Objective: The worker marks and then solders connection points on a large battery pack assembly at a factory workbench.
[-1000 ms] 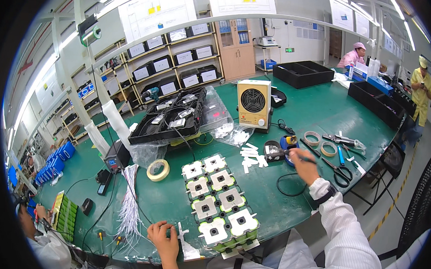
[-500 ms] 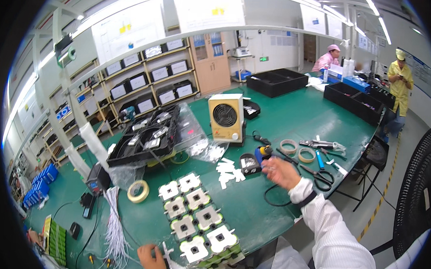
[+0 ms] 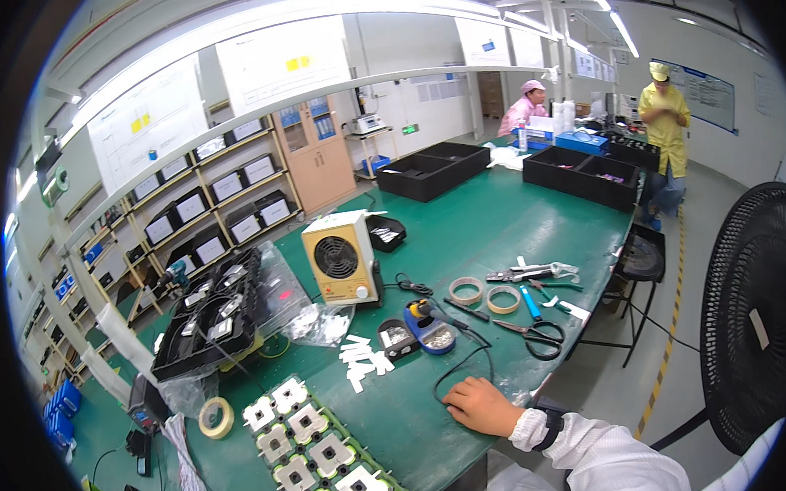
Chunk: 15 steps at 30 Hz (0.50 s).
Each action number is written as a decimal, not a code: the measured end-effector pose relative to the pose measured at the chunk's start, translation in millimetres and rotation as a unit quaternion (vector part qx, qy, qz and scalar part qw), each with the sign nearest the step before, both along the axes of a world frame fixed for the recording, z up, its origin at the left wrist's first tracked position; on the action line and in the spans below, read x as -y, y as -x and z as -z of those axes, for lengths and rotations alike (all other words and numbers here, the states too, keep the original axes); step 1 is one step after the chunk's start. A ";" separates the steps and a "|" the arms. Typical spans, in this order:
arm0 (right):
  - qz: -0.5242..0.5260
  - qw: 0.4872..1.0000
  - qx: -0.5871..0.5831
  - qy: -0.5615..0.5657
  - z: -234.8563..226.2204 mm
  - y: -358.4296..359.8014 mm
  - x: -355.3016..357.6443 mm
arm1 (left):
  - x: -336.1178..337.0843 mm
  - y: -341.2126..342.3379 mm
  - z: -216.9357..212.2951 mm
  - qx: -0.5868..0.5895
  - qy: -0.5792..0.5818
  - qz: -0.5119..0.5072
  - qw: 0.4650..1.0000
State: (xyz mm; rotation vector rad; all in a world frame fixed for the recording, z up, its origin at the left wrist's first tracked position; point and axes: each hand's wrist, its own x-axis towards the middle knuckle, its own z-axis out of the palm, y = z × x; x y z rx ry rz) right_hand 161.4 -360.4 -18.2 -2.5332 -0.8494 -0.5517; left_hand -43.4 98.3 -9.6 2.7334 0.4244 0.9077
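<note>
My right hand [image 3: 482, 407] rests palm down near the table's front edge. Its fingers lie on the green surface beside a black cable [image 3: 490, 359], and nothing shows in them. Beyond it a soldering iron [image 3: 422, 310] with a yellow-and-black handle sits in a blue stand [image 3: 433, 337]. A small black tray [image 3: 397, 339] stands left of the stand, by loose white strips [image 3: 362, 361]. In the lower middle is a battery pack [image 3: 314, 448] with white and grey square pads on its cells. My left hand is outside the picture.
On the right lie tape rolls [image 3: 503, 299], scissors [image 3: 540, 338] and pliers [image 3: 532, 273]. A benchtop fan unit [image 3: 341, 259] stands mid-table. A black parts bin [image 3: 210, 312] is at left. A large black fan [image 3: 754, 323] stands at right. Two people work farther back.
My right hand has come down from beside the soldering iron stand to the table's front edge. The view has swung right, and my left hand has gone out of it.
</note>
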 end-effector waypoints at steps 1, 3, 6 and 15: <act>0.004 1.000 0.022 -0.008 3.2 0.9 3.2 | 0.5 -3.9 -1.9 -0.009 0.004 -0.010 1.000; 0.010 1.000 0.003 -0.005 6.0 2.9 8.9 | -5.5 -12.8 -6.2 0.338 -0.453 0.267 0.780; 0.008 1.000 0.012 0.006 1.1 9.9 17.2 | -1.6 -0.3 4.7 0.074 -0.091 0.056 0.992; 0.012 0.985 -0.112 0.130 -39.8 35.9 63.5 | -0.6 9.2 11.0 0.019 -0.025 0.032 0.999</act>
